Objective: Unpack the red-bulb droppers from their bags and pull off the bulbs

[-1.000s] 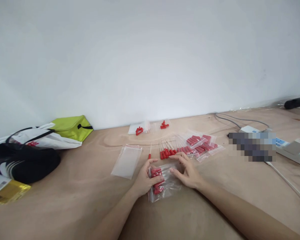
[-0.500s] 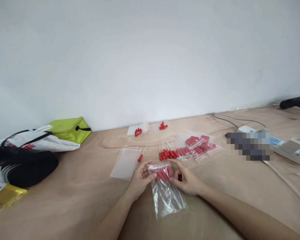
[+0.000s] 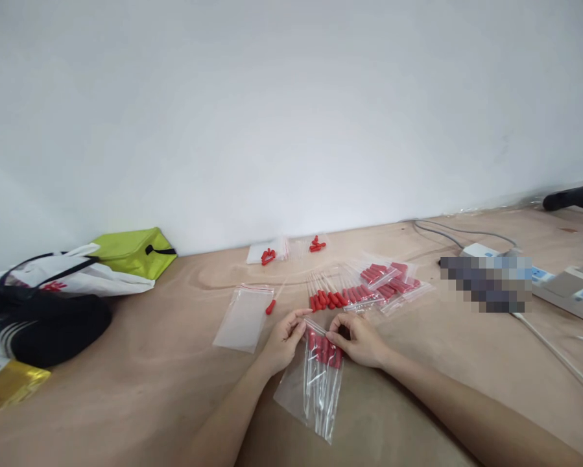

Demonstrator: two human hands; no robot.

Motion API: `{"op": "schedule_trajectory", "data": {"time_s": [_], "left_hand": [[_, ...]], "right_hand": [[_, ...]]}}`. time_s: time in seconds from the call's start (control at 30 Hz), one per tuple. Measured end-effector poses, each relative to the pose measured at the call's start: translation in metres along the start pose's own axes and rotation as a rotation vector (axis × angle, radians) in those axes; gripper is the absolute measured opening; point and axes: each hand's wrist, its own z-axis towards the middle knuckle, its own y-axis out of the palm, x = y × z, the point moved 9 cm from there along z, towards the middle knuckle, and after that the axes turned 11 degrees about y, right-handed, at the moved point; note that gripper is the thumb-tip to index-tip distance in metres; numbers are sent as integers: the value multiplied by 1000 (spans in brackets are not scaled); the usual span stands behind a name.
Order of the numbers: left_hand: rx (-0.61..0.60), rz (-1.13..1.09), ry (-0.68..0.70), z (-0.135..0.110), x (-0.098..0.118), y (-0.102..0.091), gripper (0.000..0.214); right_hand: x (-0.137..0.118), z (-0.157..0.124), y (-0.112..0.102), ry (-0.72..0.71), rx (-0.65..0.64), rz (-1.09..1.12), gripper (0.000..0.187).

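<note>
Between my hands hangs a clear zip-lock bag [image 3: 315, 395] with several red-bulbed droppers [image 3: 325, 350] inside, bulbs up by the zip and thin stems pointing down. My left hand [image 3: 286, 340] pinches the bag's top left corner. The thumb and fingers of my right hand [image 3: 359, 338] are closed on its top edge at the right. Just beyond lies a row of loose droppers [image 3: 321, 299], and one single dropper [image 3: 270, 307] rests to the left. Beside that dropper lies a flat zip-lock bag [image 3: 242, 319] with nothing visible in it.
Filled bags of droppers [image 3: 393, 285] overlap at the right of the row. Red bulbs [image 3: 268, 256] lie on bags near the wall. A black cap [image 3: 52, 327], a lime-green bag [image 3: 135, 253] and a white bag [image 3: 91, 275] stand left; cables [image 3: 466, 230] run at right.
The bag has turned, its lower end swinging left, and its droppers now hang straighter. Both hands have closed in along its top edge, the left moving right.
</note>
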Motion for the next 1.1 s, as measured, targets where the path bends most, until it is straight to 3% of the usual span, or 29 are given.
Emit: {"op": "schedule_trajectory", "data": {"time_s": [0.3, 0.4, 0.5, 0.63, 0.9, 1.1], "left_hand": [[-31, -51, -18, -2, 2, 7, 37], [-44, 6, 3, -2, 1, 7, 34], [-70, 160, 50, -1, 9, 7, 25], [-99, 479, 200, 1, 33, 9, 6], [-198, 801, 570, -8, 47, 24, 20], [-213, 922, 803, -16, 58, 33, 28]], "right_hand": [[0, 2, 12, -42, -89, 218, 30], [-2, 2, 15, -40, -130, 169, 25], [-4, 0, 10, -31, -79, 127, 24], [-5, -1, 9, -24, -59, 129, 20], [-6, -2, 9, -9, -72, 133, 17], [-6, -1, 10, -37, -102, 130, 33]]}}
